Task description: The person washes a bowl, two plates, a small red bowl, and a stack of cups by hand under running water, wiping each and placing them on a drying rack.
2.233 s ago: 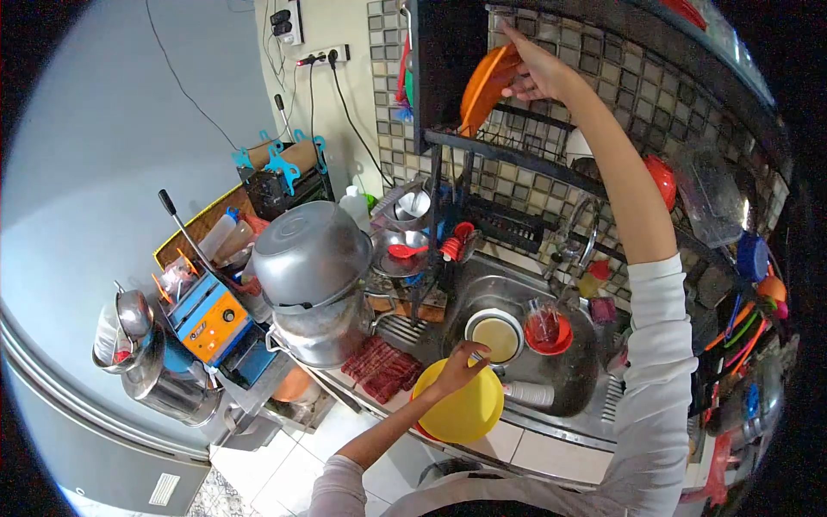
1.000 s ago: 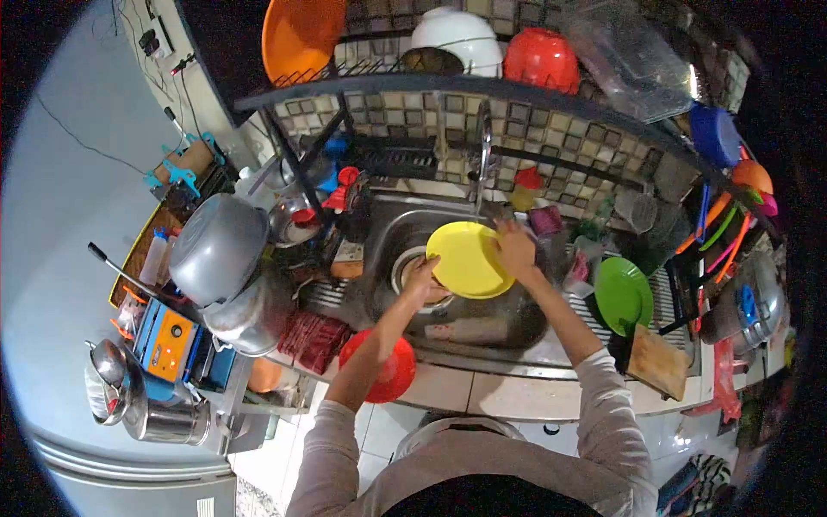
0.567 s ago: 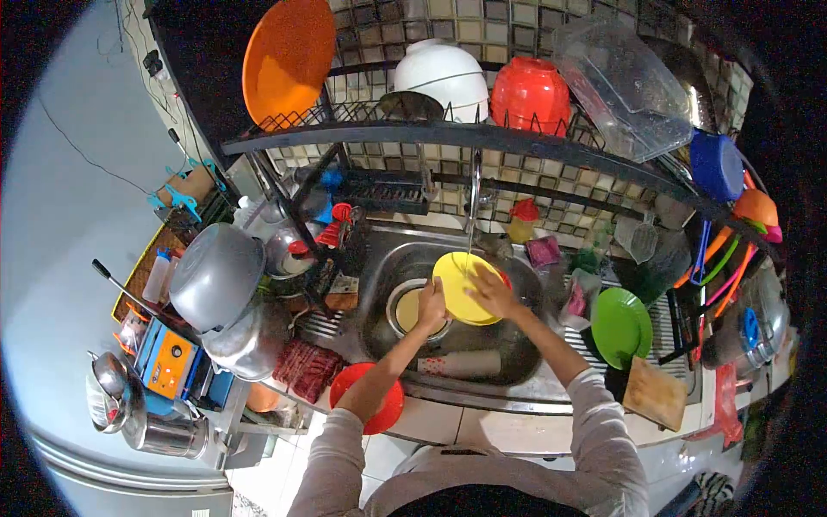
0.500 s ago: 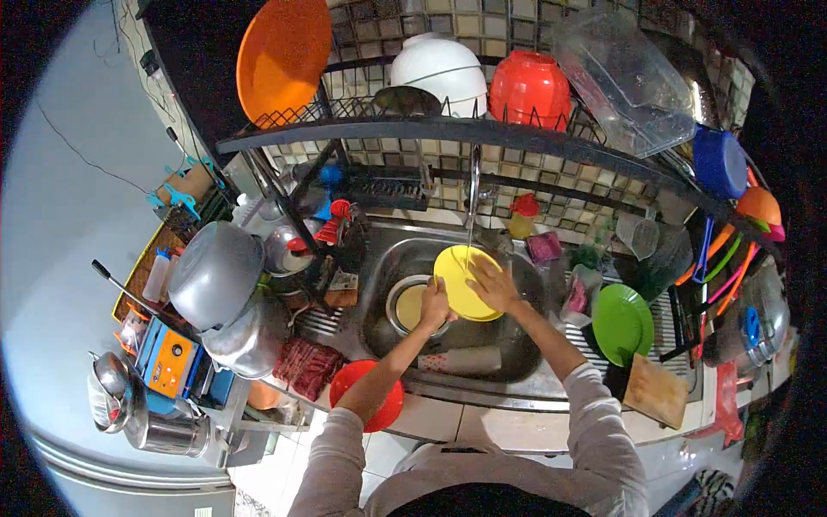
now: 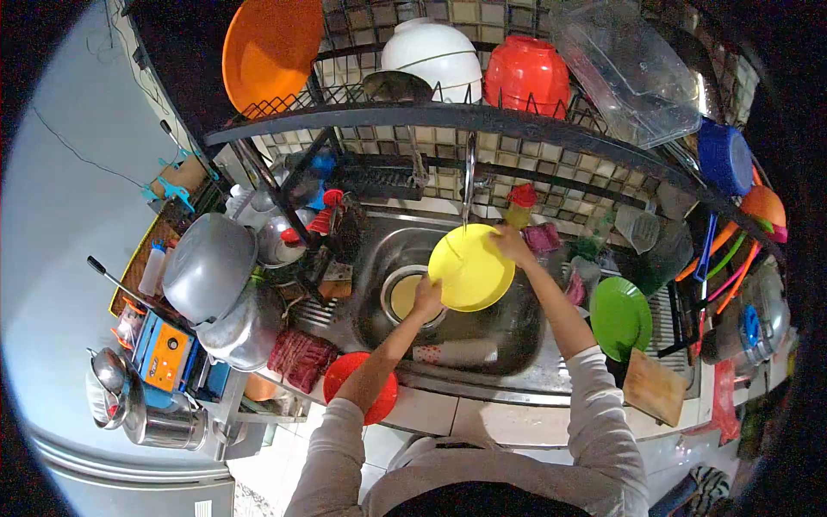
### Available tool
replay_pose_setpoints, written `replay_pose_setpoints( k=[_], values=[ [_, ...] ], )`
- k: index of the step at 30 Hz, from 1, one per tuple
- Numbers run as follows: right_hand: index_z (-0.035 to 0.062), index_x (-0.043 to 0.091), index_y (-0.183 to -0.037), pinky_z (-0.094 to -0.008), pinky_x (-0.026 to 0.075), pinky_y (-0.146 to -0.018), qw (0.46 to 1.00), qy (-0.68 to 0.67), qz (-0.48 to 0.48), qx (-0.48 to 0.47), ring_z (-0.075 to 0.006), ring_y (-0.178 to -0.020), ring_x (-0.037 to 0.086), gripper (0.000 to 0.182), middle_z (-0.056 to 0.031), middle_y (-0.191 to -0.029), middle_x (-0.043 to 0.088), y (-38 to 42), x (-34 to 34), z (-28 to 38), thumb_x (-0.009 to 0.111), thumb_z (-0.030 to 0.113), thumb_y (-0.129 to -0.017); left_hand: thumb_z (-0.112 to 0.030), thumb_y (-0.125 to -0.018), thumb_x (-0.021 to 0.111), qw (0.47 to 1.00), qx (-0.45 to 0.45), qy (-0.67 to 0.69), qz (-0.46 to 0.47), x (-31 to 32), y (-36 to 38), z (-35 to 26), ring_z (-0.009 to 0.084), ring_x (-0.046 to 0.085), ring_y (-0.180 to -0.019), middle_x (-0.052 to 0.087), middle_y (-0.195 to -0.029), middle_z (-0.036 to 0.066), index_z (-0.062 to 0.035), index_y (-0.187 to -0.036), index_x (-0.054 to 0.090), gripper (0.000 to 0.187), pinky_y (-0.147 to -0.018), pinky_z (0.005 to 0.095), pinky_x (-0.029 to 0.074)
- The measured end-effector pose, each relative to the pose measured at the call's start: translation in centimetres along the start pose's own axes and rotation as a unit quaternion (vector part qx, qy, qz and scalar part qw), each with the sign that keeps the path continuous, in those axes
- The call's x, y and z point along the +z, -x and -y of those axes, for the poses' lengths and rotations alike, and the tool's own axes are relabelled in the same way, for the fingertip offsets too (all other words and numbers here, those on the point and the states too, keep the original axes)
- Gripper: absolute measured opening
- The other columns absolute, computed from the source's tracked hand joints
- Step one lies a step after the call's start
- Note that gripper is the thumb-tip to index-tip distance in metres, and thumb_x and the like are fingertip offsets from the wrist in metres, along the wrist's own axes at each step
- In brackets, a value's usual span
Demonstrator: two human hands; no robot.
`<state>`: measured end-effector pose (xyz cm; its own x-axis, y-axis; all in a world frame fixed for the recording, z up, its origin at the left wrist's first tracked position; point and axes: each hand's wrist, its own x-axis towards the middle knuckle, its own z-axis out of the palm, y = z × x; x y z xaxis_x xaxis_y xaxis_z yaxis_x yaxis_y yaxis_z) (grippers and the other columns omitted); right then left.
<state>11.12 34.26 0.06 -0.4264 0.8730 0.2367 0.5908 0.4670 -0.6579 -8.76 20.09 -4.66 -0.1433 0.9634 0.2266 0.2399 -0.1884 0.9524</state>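
A yellow plate [image 5: 472, 271] is held tilted over the sink [image 5: 366, 289], beneath the faucet [image 5: 469, 177], with water running onto its face. My left hand [image 5: 427, 299] grips the plate's lower left rim. At the upper right rim, my right hand [image 5: 513, 247] holds the same plate, its fingers partly hidden behind the edge. Below my left hand a round metal bowl [image 5: 389, 303] with something yellowish inside sits in the sink. Near the sink's front wall lies a pale cylindrical thing with red dots [image 5: 457, 352].
A red plastic bowl [image 5: 345, 375] stands on the front counter under my left forearm. On the right are a green plate [image 5: 620, 319] and a wooden board [image 5: 653, 388]. A black dish rack [image 5: 517, 121] spans above the sink. Large metal pots [image 5: 209, 263] are stacked at left.
My right hand has moved from the plate's face to its upper right rim. The plate has turned more toward the camera and shows a fuller round.
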Motion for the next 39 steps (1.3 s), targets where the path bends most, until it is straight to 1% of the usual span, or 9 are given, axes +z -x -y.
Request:
replay_pose_setpoints(
  k=[4,9,15,17,24,26,30,33,39],
  values=[
    [0.0011,0.058,-0.085,-0.0291,0.044,-0.058,0.972,-0.216,-0.009,0.094,-0.0149,-0.066,0.055,0.026,-0.0067,-0.073,0.058,1.5,0.2,1.1,0.05,0.025,-0.079,-0.023,-0.084,0.039,0.952,0.039,-0.301,-0.028,-0.6,-1.3,1.1,0.0371,0.055,-0.068,0.055,-0.083,0.024,0.0043,-0.096,0.046,0.031,-0.054,0.0413,0.043],
    [0.0031,0.055,-0.094,-0.0266,0.044,-0.059,0.882,-0.371,-0.054,0.286,-0.0116,-0.066,0.055,0.026,-0.0036,-0.078,0.058,3.6,4.9,1.6,0.048,0.025,-0.083,-0.023,-0.084,0.04,0.971,-0.057,-0.185,-0.143,-1.7,-1.4,-6.4,0.0389,0.053,-0.076,0.054,-0.084,0.025,0.0042,-0.098,0.045,0.031,-0.065,0.0407,0.041],
    [0.0037,0.049,-0.102,-0.035,0.048,-0.062,0.603,-0.742,0.041,0.289,-0.0196,-0.072,0.056,0.031,-0.0077,-0.091,0.055,4.2,11.2,3.1,0.054,0.023,-0.078,-0.014,-0.083,0.04,0.98,0.039,-0.091,-0.172,-4.7,-1.5,-6.1,0.0322,0.052,-0.088,0.054,-0.095,0.02,0.0038,-0.104,0.046,0.028,-0.077,0.0336,0.039],
    [0.0052,0.05,-0.1,-0.0353,0.048,-0.063,0.753,-0.628,0.04,0.191,-0.0198,-0.074,0.057,0.028,-0.0073,-0.094,0.054,3.2,12.8,1.0,0.054,0.02,-0.077,-0.013,-0.083,0.041,0.991,-0.017,-0.017,-0.134,-5.9,-0.2,-5.8,0.0287,0.052,-0.09,0.054,-0.095,0.016,0.0032,-0.104,0.045,0.028,-0.078,0.0313,0.038],
    [0.0067,0.053,-0.099,-0.0348,0.046,-0.064,0.901,-0.348,0.154,0.206,-0.0196,-0.072,0.057,0.026,-0.0068,-0.08,0.059,1.1,4.0,1.5,0.048,0.015,-0.075,-0.019,-0.079,0.048,0.877,-0.358,0.293,0.127,-6.2,3.6,-2.4,0.0284,0.057,-0.081,0.054,-0.093,0.013,-0.0037,-0.11,0.04,0.036,-0.066,0.04,0.05],
    [0.0062,0.052,-0.1,-0.0372,0.045,-0.065,0.976,-0.171,0.132,0.002,-0.0244,-0.071,0.057,0.029,-0.0115,-0.076,0.06,-0.7,2.5,0.4,0.046,0.015,-0.073,-0.024,-0.078,0.048,0.883,-0.34,0.285,0.15,-5.0,3.5,-1.8,0.0282,0.056,-0.082,0.054,-0.095,0.014,-0.004,-0.111,0.04,0.039,-0.067,0.0395,0.05],
    [0.0103,0.053,-0.1,-0.0412,0.044,-0.066,0.992,0.064,-0.052,-0.1,-0.0333,-0.073,0.055,0.033,-0.0184,-0.081,0.057,0.7,-1.5,7.6,0.049,0.016,-0.068,-0.045,-0.075,0.05,0.834,-0.374,0.386,0.13,-2.8,0.6,-4.2,0.0268,0.053,-0.089,0.053,-0.099,0.013,-0.0049,-0.112,0.041,0.055,-0.075,0.0407,0.046],
    [0.0104,0.051,-0.106,-0.0363,0.045,-0.072,0.972,0.225,0.069,0.018,-0.0301,-0.076,0.056,0.042,-0.0165,-0.091,0.056,4.8,-3.4,15.3,0.048,0.006,-0.065,-0.047,-0.077,0.047,0.793,-0.367,0.486,0.03,-1.9,-1.9,-9.6,0.0247,0.052,-0.091,0.053,-0.099,0.012,-0.0031,-0.108,0.044,0.054,-0.078,0.0405,0.043],
    [0.0092,0.04,-0.118,-0.035,0.04,-0.083,0.976,0.131,-0.056,-0.166,-0.0303,-0.099,0.048,0.053,-0.0134,-0.109,0.049,10.4,1.4,14.7,0.057,0.018,-0.068,-0.033,-0.084,0.042,0.819,-0.253,0.515,-0.015,-0.2,-4.8,-5.7,0.0245,0.054,-0.086,0.055,-0.094,0.012,0.0007,-0.1,0.047,0.038,-0.073,0.0361,0.045]
  ],
)
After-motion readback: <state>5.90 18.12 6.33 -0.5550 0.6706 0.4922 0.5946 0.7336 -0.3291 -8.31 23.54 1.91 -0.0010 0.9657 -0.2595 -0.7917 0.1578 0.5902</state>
